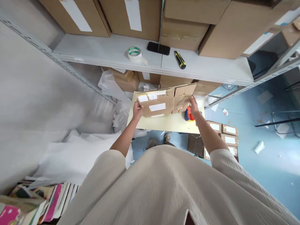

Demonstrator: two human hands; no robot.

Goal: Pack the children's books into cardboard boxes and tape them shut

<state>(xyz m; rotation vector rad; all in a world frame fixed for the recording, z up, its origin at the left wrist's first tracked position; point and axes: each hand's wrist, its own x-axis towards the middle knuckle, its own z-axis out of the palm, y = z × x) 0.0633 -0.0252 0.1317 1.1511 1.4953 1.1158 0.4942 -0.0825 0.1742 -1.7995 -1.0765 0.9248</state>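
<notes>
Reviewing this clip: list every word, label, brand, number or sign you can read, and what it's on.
None reads with certainty.
Held cardboard: dark printed marks, unclear; its white labels too small.
Tape roll: green-and-white markings inside, too blurred.
Upper boxes: white labels, nothing legible.
Small boxes: labels too small.
Books: too blurred.
</notes>
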